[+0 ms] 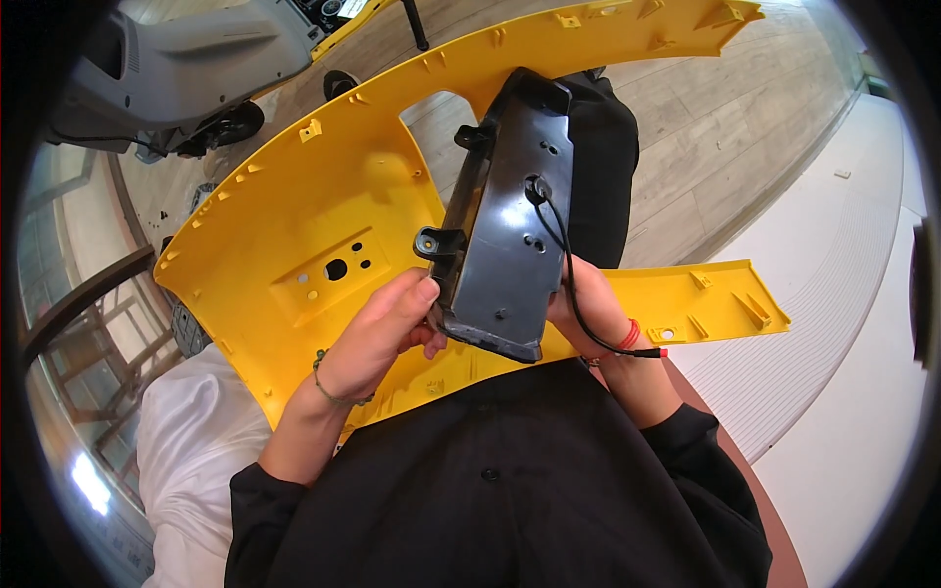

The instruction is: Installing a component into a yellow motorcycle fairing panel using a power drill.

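Observation:
Both hands hold a black scooter lamp [505, 235], its glossy back turned up and its long side tilted away from me. My left hand [397, 312] is closed on the lamp's near left corner, thumb on the edge. My right hand [591, 304] grips the near right side, its fingers partly hidden under the lamp. From the middle of the back a thin black cable [578, 312] hangs over my right wrist and ends in a red-tipped connector. Beneath lies a large yellow body panel [363, 196], inner side up, with clips, holes and a cut-out partly covered by the lamp.
A grey scooter body [186, 64] stands on the wooden floor [686, 147] at the far left. To the right is a white ribbed surface [784, 314]. White cloth [196, 441] lies at my left, beside a dark curved bar [83, 299].

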`<act>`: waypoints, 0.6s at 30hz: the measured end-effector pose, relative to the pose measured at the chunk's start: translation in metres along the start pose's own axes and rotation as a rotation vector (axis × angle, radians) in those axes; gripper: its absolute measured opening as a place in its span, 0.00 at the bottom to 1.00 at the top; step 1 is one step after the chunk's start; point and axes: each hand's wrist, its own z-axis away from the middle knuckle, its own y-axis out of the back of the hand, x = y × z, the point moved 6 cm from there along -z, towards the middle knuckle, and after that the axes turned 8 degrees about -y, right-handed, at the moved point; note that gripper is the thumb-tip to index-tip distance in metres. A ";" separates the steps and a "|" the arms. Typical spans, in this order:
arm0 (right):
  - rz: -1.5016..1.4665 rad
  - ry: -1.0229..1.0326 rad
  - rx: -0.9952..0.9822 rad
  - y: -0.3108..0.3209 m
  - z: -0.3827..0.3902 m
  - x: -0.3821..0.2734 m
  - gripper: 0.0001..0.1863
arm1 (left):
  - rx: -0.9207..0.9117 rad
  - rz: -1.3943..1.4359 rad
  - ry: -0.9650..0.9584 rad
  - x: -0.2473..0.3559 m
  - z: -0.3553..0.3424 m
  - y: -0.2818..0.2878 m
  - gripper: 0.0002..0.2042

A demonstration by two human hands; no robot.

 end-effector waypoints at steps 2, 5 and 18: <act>-0.003 0.008 -0.007 0.001 0.000 0.000 0.18 | -0.005 0.003 0.004 -0.001 0.001 0.000 0.18; 0.004 0.030 -0.018 -0.001 0.000 -0.002 0.18 | 0.006 -0.009 0.005 -0.004 0.000 0.000 0.18; -0.016 0.204 0.139 0.003 0.000 -0.009 0.13 | -0.097 -0.117 0.085 -0.013 -0.003 0.002 0.17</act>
